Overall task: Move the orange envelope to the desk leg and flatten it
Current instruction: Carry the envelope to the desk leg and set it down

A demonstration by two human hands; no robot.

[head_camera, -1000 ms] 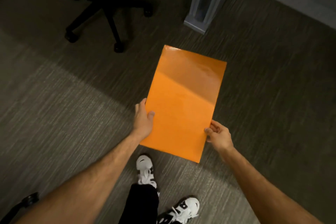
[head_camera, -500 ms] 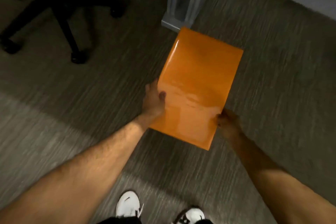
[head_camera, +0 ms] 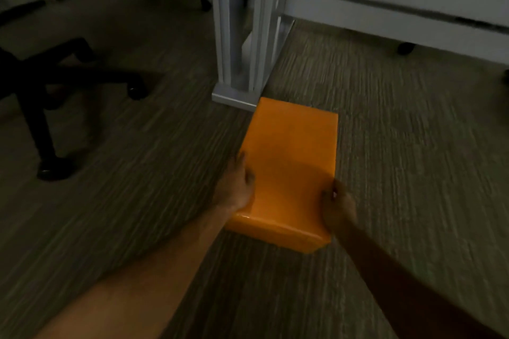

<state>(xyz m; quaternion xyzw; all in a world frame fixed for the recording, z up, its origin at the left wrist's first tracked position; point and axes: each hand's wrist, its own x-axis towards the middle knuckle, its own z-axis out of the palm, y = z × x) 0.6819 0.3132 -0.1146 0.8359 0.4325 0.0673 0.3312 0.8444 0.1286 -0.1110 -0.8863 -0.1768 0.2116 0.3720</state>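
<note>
Gripping the envelope (head_camera: 289, 162) by its near side edges, left hand (head_camera: 237, 187) and right hand (head_camera: 337, 205) pinch it over the carpet (head_camera: 413, 146); its long axis points away, far corner just beside the desk leg (head_camera: 242, 36), near end curled.

Whole frame dim, motion-blurred. Left hand (head_camera: 236, 187) fingers curl under orange envelope (head_camera: 289, 168), only thumb on top shows. Right hand (head_camera: 337, 205) fingertips likewise hidden beneath its edge. Envelope's near end bends down; contact with carpet (head_camera: 413, 146) past the fingers unclear. Desk leg (head_camera: 242, 36) top cut off. Chair (head_camera: 41, 85) cut by left edge.
</note>
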